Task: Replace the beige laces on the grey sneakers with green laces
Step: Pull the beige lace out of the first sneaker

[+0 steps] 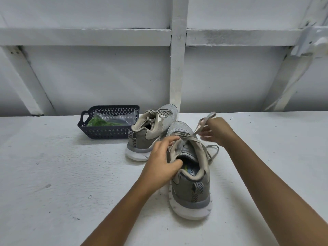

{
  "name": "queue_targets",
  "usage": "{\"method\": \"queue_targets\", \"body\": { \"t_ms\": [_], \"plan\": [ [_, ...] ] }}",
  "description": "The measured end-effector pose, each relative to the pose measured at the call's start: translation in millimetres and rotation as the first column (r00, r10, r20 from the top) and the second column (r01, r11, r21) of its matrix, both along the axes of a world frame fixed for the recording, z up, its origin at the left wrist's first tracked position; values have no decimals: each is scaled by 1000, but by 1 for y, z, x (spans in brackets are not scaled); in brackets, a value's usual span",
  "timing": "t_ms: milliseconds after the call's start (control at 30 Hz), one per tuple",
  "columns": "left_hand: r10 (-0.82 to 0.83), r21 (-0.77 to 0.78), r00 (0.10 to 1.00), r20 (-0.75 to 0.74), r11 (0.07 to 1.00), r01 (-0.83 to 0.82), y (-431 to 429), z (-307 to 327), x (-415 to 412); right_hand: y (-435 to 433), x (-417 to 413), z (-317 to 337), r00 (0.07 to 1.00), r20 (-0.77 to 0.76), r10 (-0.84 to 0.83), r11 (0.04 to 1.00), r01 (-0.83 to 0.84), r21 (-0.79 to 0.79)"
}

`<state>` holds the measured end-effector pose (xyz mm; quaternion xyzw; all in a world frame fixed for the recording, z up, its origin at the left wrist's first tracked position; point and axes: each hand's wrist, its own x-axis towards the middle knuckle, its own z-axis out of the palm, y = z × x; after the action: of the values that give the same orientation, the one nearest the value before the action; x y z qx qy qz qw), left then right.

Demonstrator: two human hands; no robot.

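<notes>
- Head view: the near sneaker (191,183) stands on the table (53,174), heel toward me. The far sneaker (152,128) stands just behind it and is fully laced.
- Head view: I judge the beige lace (204,123) to be light, limp and flat. It should slide through the eyelets if I pull near the tip. The shoe is soft-walled and light, so it needs bracing at the collar.
- Head view: my left hand (163,157) grips the near sneaker's collar, with the fingers curled over the edge and the thumb at the opening.
- Head view: my right hand (216,130) pinches the beige lace and holds it raised above the toe. Loose lace trails on the table beside the shoe.
- Head view: the green laces (99,122) lie bagged in the dark basket (106,134), left of the far sneaker.
</notes>
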<state>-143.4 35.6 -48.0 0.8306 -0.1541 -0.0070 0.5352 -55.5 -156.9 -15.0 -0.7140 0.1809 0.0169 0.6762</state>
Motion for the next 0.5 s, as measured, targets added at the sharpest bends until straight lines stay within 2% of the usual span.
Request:
{"method": "queue_targets", "body": {
  "t_ms": [100,200,300,367,433,500],
  "plan": [
    [4,0,1000,-8,1000,-4,-1,0,1,5,-8,-8,966,-108,236,919,-258,-299],
    [2,-5,1000,-5,1000,-2,-1,0,1,10,-7,-11,963,-36,267,874,-257,-413],
    [0,-5,1000,-1,1000,0,-1,-1,1,12,-5,-10,961,-20,277,854,-256,-454],
    [-1,-6,1000,-4,1000,1,-1,-1,1,12,-4,-4,976,-5,220,925,-210,-318],
    [-1,-7,1000,-6,1000,1,-1,-1,1,8,0,4,997,53,50,998,-49,-38],
    [2,-6,1000,-10,1000,-2,-2,-1,1,3,7,7,988,81,-131,977,115,182]
  ]
}}
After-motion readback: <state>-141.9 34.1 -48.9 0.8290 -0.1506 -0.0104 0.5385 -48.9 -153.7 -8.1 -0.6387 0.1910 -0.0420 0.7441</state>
